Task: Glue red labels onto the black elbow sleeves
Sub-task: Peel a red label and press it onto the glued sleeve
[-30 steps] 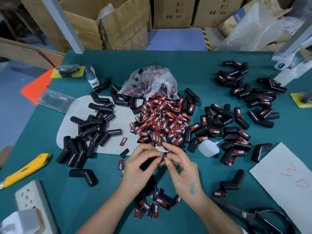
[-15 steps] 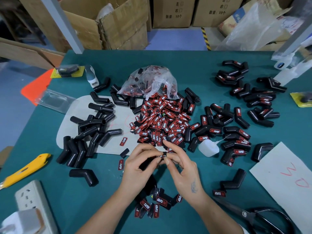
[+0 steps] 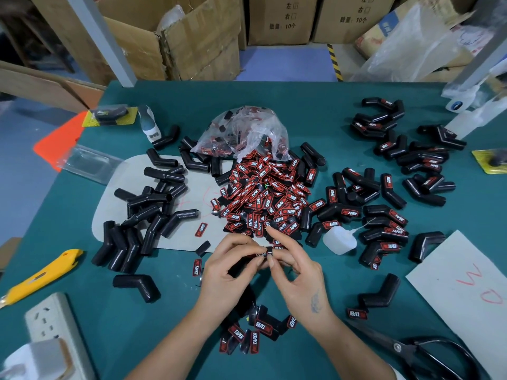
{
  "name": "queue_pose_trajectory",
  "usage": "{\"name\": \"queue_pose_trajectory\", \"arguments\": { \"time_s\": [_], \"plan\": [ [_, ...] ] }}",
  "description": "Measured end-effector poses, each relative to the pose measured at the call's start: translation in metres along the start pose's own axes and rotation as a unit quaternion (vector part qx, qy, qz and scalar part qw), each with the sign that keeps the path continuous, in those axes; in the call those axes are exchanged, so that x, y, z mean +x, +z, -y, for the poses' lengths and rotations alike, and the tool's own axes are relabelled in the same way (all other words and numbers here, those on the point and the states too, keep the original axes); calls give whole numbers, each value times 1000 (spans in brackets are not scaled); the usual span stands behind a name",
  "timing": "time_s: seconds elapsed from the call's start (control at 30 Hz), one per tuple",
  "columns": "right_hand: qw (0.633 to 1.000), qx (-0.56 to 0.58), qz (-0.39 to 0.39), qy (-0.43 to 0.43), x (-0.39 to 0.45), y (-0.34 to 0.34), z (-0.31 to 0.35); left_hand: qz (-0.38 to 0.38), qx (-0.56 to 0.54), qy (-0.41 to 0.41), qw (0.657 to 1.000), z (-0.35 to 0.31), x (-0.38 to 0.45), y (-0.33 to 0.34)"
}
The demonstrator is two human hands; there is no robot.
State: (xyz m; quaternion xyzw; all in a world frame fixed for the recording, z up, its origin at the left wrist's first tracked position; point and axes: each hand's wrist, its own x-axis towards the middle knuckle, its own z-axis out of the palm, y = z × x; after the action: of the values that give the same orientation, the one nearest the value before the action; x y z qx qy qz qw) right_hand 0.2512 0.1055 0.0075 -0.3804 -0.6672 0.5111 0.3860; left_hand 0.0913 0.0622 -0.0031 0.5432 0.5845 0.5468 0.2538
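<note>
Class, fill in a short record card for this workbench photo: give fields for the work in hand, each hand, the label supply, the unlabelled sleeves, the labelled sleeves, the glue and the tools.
work in hand: black elbow sleeve held between both hands
left hand: grips the sleeve
right hand: pinches its end
label supply: heap of red labels spilling from a plastic bag
unlabelled sleeves: piled at left
labelled sleeves: spread at right
glue: small white bottle
tools: yellow utility knife, black scissors

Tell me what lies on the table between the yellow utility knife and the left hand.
In the head view, one unlabelled black elbow sleeve lies between the yellow utility knife and the left hand.
</note>
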Motion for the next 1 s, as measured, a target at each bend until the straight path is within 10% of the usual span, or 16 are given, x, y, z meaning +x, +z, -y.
{"name": "queue_pose_trajectory", "arguments": {
  "time_s": [1.0],
  "plan": [
    [999, -43, 25, -8, -4, 0, -17, 49, 45, 50, 997, 9, 1, -10]
  ]
}}
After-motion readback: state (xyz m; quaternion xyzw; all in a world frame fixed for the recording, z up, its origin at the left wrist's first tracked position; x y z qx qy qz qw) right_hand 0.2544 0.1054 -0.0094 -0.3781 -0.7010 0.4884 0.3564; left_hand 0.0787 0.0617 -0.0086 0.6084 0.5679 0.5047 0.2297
